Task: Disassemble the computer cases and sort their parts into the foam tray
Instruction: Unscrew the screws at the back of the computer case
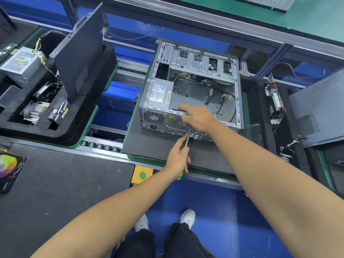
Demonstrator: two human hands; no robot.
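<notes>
An open grey computer case (191, 86) lies on a dark mat, its power supply (161, 94) still inside at the left. My left hand (177, 160) grips a green-and-yellow screwdriver (186, 140) whose tip touches the case's rear panel. My right hand (198, 117) rests on the case's near top edge above the rear fan grille, fingers curled over the rim. A black foam tray (104, 75) at the left holds a power supply (20, 62), a heatsink (35, 112), a drive (58, 110) and an upright side panel (80, 58).
A second foam tray (290, 127) at the right holds a circuit board (274, 99) standing on edge and a grey side panel (320, 108). A yellow box with a green button (142, 175) sits on the bench edge. A dark mat (65, 183) covers the near left bench.
</notes>
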